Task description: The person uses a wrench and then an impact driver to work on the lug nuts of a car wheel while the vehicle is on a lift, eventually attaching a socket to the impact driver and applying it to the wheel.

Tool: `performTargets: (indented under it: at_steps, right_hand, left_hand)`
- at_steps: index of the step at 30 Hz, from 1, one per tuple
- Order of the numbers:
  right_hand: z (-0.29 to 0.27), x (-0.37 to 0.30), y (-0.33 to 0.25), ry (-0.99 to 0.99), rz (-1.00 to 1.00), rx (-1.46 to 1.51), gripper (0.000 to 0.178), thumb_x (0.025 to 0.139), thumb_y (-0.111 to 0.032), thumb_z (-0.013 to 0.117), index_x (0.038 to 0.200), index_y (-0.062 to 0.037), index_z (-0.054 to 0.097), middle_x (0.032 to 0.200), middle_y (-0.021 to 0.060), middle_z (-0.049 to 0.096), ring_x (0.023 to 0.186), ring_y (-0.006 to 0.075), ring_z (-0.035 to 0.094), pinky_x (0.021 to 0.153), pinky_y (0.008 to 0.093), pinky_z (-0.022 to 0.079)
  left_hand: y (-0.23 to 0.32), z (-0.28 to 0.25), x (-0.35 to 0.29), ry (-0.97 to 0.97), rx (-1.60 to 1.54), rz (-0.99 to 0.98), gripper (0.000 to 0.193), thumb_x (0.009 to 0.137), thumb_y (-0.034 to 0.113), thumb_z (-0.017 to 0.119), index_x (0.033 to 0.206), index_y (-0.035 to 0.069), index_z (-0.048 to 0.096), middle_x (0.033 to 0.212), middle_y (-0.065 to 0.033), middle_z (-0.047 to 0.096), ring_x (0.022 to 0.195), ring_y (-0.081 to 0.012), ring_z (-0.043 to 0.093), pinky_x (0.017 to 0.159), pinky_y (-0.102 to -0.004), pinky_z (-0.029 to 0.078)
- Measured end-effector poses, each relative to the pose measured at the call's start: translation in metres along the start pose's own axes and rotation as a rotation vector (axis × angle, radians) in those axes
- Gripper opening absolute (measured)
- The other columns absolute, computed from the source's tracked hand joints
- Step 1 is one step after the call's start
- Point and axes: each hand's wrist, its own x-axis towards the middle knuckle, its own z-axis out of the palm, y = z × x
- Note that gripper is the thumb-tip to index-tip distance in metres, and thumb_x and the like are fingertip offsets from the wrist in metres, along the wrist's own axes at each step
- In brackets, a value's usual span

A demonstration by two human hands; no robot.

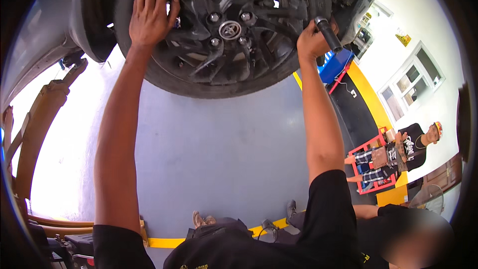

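Note:
A car wheel point(234, 60) with dark alloy spokes and a black tyre fills the upper middle, mounted on a raised car point(47, 52). Several silver lug nuts point(214, 17) surround its round centre cap point(230, 30). My left hand point(151, 12) lies against the wheel's left side, fingers stretched upward and thumb apart over the rim. At the right side of the tyre, my right hand point(314, 42) is closed around a tool with a black cylindrical barrel and a silver collar point(328, 36). The barrel points down and right; the rest of the tool is hidden.
A yellow-brown lift arm point(42, 129) stands at left. One person point(413, 144) is at the right by a red rack point(373, 187); another person point(368, 229) is close at my lower right. A blue cabinet point(336, 67) stands beyond my right wrist, above the grey floor point(219, 144).

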Motion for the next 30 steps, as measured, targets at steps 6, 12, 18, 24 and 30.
performTargets:
  at_steps: [6,12,18,24,30]
  right_hand:
    - [-0.002,-0.003,0.009,0.014,-0.021,0.039,0.038,0.081,-0.015,0.078,0.107,0.0021,0.056,0.119,0.0231,0.064,0.107,0.0452,0.064,0.086,0.0544,0.052]
    - [0.009,-0.005,0.006,0.052,-0.015,-0.003,0.032,0.086,-0.021,0.073,0.103,0.0006,0.058,0.115,0.0252,0.065,0.108,0.0464,0.063,0.089,0.0554,0.05]
    - [0.022,-0.025,0.015,-0.07,-0.008,0.057,0.037,0.09,-0.02,0.072,0.108,0.0061,0.053,0.095,0.0232,0.064,0.083,0.0427,0.064,0.079,0.0537,0.05]
    - [-0.009,-0.007,0.049,-0.121,-0.091,-0.315,0.036,0.09,-0.032,0.07,0.096,0.003,0.061,0.09,0.02,0.065,0.08,0.0413,0.067,0.067,0.0552,0.051]
    - [0.011,-0.002,0.022,-0.131,0.022,-0.254,0.038,0.089,-0.029,0.072,0.101,0.0051,0.061,0.097,0.0218,0.066,0.087,0.0433,0.068,0.075,0.0563,0.052]
  left_hand:
    - [0.013,0.004,0.002,-0.031,0.07,0.007,0.026,0.097,0.022,0.067,0.122,0.012,0.067,0.145,-0.0037,0.057,0.136,-0.0238,0.054,0.112,-0.042,0.042]
    - [0.001,0.008,-0.001,-0.006,0.059,0.018,0.022,0.093,0.023,0.07,0.115,0.017,0.07,0.144,0.0002,0.058,0.135,-0.0228,0.054,0.11,-0.041,0.044]
    - [0.002,-0.011,0.033,-0.466,-0.214,-0.28,0.038,0.089,0.017,0.071,0.126,0.014,0.066,0.147,-0.0121,0.054,0.141,-0.0325,0.047,0.113,-0.0476,0.041]
    - [0.032,-0.027,0.185,-0.594,-0.085,-0.106,0.044,0.095,0.054,0.056,0.122,0.024,0.072,0.111,-0.0042,0.076,0.109,-0.0255,0.072,0.094,-0.0452,0.057]
    - [0.063,-0.016,0.221,-0.532,-0.106,0.104,0.043,0.096,0.048,0.057,0.13,0.024,0.067,0.117,-0.0036,0.074,0.114,-0.023,0.069,0.094,-0.0424,0.057]
